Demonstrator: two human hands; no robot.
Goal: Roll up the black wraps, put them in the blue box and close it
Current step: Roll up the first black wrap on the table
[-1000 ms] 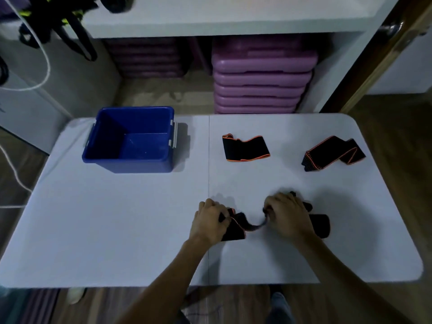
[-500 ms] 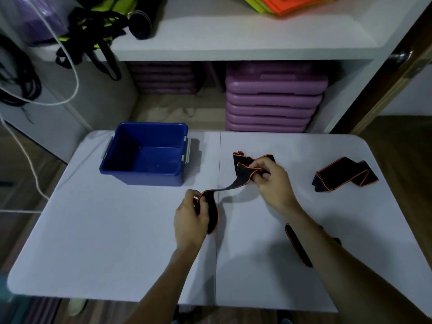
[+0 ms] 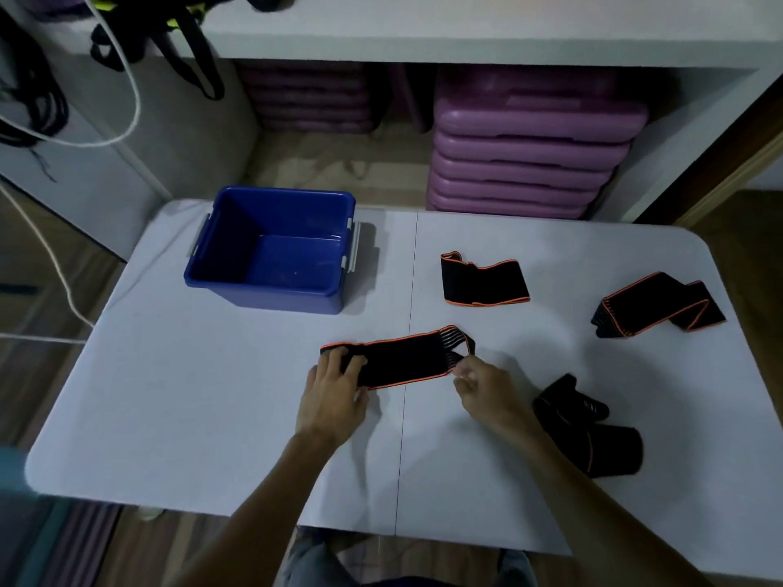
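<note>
I see a wrap (image 3: 402,364) stretched flat between both hands: left hand (image 3: 334,391) presses fingers on its left end, right hand (image 3: 487,391) pinches the right end, I think. Box (image 3: 271,247) sits open, up-left of the left hand.

Four orange-edged black wraps (image 3: 402,364) lie unrolled on the table, right of the open, empty blue box (image 3: 275,252).

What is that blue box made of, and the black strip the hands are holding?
The blue box looks like hard plastic: smooth walls with a slight sheen and grey clip latches. The black strip, held between the left hand and the right hand, looks like stretchy woven fabric with orange edging; separate elastic strands show at its right end.
</note>
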